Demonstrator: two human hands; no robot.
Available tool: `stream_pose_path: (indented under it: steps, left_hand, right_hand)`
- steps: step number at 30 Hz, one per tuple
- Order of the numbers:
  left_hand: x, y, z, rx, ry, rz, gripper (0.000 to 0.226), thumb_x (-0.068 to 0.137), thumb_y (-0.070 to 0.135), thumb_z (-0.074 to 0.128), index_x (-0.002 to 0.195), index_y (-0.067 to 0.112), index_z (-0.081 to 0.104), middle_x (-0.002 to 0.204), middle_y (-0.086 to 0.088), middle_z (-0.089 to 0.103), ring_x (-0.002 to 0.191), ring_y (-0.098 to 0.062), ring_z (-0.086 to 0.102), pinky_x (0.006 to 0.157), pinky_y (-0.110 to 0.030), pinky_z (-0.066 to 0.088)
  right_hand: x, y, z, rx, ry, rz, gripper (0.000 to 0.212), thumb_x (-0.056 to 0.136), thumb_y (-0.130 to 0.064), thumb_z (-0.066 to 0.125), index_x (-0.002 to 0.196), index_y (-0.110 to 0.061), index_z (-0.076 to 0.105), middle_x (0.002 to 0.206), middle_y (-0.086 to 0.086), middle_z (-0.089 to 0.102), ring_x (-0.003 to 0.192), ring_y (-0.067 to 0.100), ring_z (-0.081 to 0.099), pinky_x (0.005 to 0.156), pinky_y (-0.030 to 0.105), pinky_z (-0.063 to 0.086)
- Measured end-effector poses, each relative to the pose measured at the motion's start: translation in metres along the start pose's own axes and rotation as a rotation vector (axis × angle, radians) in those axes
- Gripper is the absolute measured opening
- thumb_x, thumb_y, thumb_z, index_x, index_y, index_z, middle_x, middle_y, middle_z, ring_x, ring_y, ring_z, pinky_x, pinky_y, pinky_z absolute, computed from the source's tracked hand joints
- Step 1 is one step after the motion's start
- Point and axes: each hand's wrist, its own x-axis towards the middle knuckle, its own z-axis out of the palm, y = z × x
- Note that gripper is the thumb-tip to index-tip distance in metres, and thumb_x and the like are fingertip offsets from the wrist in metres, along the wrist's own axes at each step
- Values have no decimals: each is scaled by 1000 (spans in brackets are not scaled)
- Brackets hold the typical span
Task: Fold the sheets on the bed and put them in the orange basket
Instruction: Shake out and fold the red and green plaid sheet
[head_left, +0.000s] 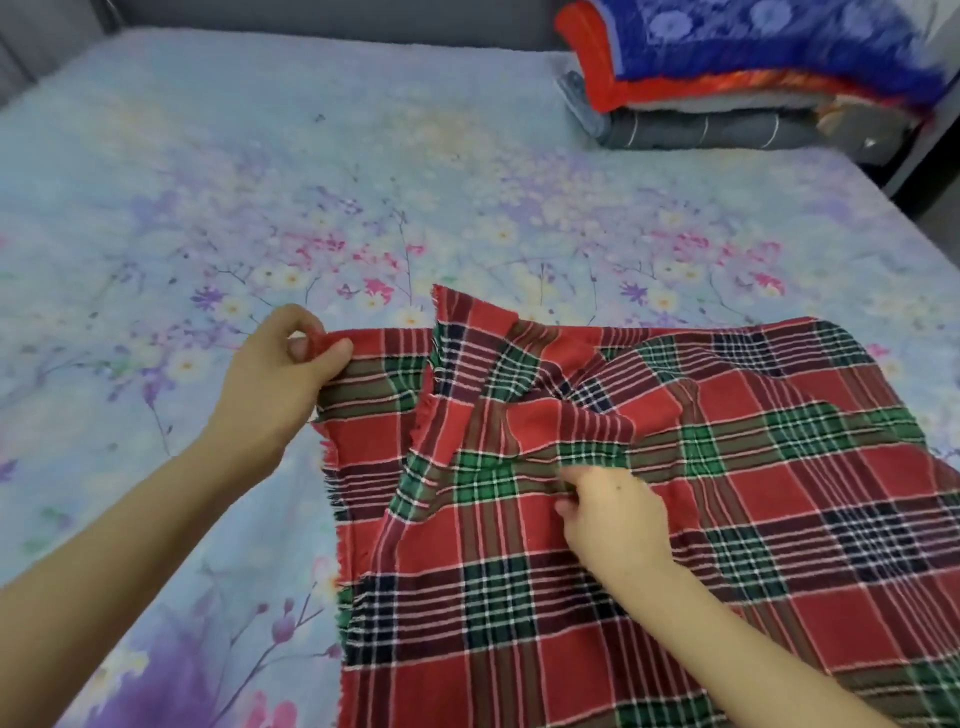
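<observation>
Red plaid sheet (727, 493) lies rumpled on the bed (260, 182), near right side, one flap turned over, no clean fold yet. My left hand (283, 358) pinches its far left corner. My right hand (605, 512) grips a bunched ridge mid-sheet. Orange basket not in view. I judge folding barely begun.
</observation>
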Motion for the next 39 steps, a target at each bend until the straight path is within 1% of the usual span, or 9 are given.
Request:
stream_pose_path:
  steps: [3, 6, 8, 13, 17, 28, 32, 35, 39]
  left_hand:
    - [-18, 31, -9, 125, -67, 137, 24, 86, 16, 66, 72, 24, 48, 70, -27, 48, 58, -17, 45, 56, -26, 34]
    - [-30, 56, -10, 214, -78, 264, 23, 82, 14, 70, 74, 22, 50, 71, -16, 60, 65, -24, 55, 63, -28, 41]
    - [-34, 67, -11, 289, -39, 311, 20, 83, 15, 69, 76, 17, 51, 68, -8, 60, 65, -22, 55, 62, -22, 41]
    - [-6, 76, -22, 256, 91, 197, 27, 81, 16, 71, 71, 23, 47, 64, -5, 58, 62, -24, 55, 62, -29, 44]
    - [23, 80, -33, -76, 141, -69, 27, 80, 5, 72, 73, 17, 49, 66, -11, 57, 49, -17, 56, 43, -20, 43]
    - [51, 68, -28, -322, -7, -365, 17, 83, -2, 63, 70, 8, 61, 42, 1, 56, 36, -7, 49, 41, -16, 44]
    - [66, 42, -28, -352, 105, -477, 22, 88, -3, 52, 69, 6, 50, 46, -4, 55, 33, -10, 50, 39, -19, 47]
    - [72, 18, -29, -27, 285, -413, 12, 90, 2, 45, 79, 6, 46, 67, -8, 47, 59, -27, 45, 56, -26, 39]
    - [40, -2, 5, 655, 235, 59, 20, 92, 7, 46, 105, -1, 58, 95, -19, 61, 84, -36, 56, 68, -37, 41]
  right_hand:
    - [5, -40, -56, 351, 532, -121, 45, 90, -17, 59, 134, -18, 52, 91, 2, 70, 79, 27, 66, 62, 33, 48]
    - [38, -64, -107, 246, 240, -222, 62, 90, -15, 56, 146, -26, 31, 93, 1, 61, 82, 24, 59, 60, 28, 42]
    - [57, -65, -132, 51, 87, -244, 42, 85, -14, 60, 126, -21, 56, 103, 7, 64, 95, 30, 60, 68, 29, 41]
    - [52, -58, -182, 261, 225, -374, 13, 81, -20, 69, 90, -12, 75, 82, 14, 71, 82, 30, 65, 79, 38, 51]
    - [61, -97, -216, 537, 408, -545, 14, 80, -13, 67, 91, -8, 74, 80, 13, 70, 74, 25, 59, 78, 46, 50]
    - [104, -166, -162, 438, 228, -582, 19, 82, -3, 60, 95, -7, 73, 92, 15, 70, 92, 31, 62, 85, 37, 48]
    - [114, -173, -125, 375, -49, -547, 52, 89, 1, 50, 137, -17, 49, 130, 13, 57, 123, 26, 50, 100, 27, 39]
    - [105, -160, -102, 549, -166, -501, 74, 89, 9, 40, 149, -29, 22, 140, 10, 49, 130, 20, 44, 100, 26, 41]
    - [95, -96, -66, 450, 20, -323, 57, 91, 6, 43, 142, -19, 40, 129, 12, 58, 117, 27, 53, 91, 34, 45]
